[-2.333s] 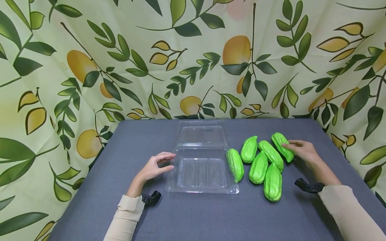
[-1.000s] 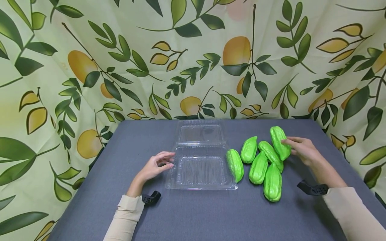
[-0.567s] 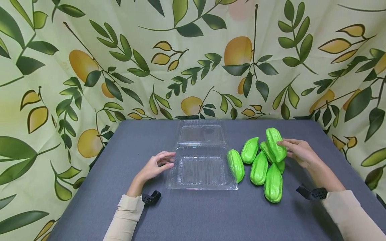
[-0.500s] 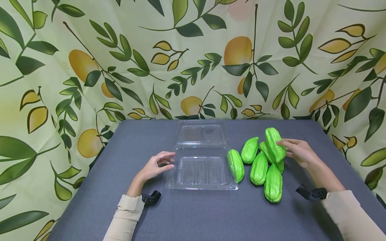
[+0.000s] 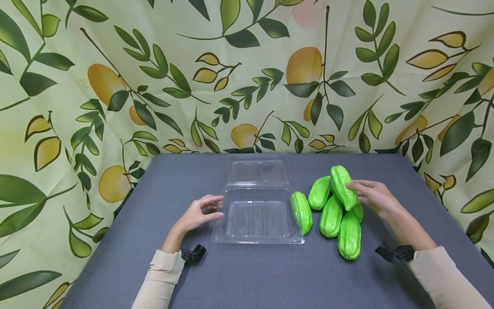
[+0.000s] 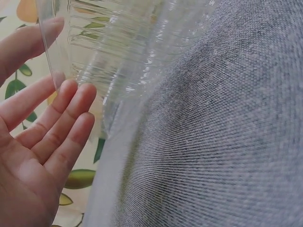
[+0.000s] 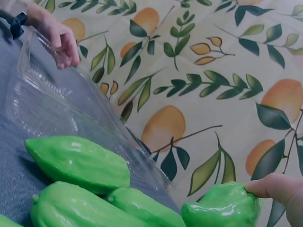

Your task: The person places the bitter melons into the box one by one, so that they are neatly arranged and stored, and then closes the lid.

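On the grey cloth [image 5: 247, 274], the right hand [image 5: 376, 197] pinches a bumpy green fruit [image 5: 342, 189] by its side, over the other green fruits [image 5: 331, 218], likely held up so it won't knock them. Further left of that grip, the left hand [image 5: 198, 213], its fingers loose and well apart from the thumb, touches the clear box [image 5: 254, 239], maybe to keep it still. A second ago the pinched fruit was more to the right.

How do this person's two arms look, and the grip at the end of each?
The left sleeve and right sleeve are plain beige. Beside each sleeve's end is a black, curved piece with small holes. The left grip and right grip wear no gloves.
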The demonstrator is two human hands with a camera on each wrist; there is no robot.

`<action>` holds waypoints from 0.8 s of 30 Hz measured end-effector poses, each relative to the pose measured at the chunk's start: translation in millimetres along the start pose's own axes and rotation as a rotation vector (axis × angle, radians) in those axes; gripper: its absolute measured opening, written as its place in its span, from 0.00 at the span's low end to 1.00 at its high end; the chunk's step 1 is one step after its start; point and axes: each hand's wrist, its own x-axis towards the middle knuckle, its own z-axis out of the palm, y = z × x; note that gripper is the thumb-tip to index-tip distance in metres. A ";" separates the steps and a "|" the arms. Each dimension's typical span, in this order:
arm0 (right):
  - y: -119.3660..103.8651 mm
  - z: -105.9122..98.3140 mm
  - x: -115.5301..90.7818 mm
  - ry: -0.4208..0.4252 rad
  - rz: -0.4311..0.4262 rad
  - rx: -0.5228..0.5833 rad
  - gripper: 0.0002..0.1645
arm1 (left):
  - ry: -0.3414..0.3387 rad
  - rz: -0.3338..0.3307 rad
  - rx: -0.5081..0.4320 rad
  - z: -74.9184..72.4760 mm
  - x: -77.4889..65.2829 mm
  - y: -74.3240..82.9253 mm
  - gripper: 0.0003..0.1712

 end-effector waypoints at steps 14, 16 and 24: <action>-9.2 17.7 -5.1 -0.035 -0.033 0.010 0.46 | -0.006 -0.021 -0.011 0.8 -0.1 1.6 0.29; -10.5 20.3 -5.6 -0.045 -0.034 0.011 0.46 | -0.005 -0.026 -0.010 0.7 -0.2 1.8 0.29; -13.4 29.1 -6.7 -0.070 -0.049 0.027 0.46 | -0.002 -0.031 -0.008 0.9 -0.5 2.1 0.29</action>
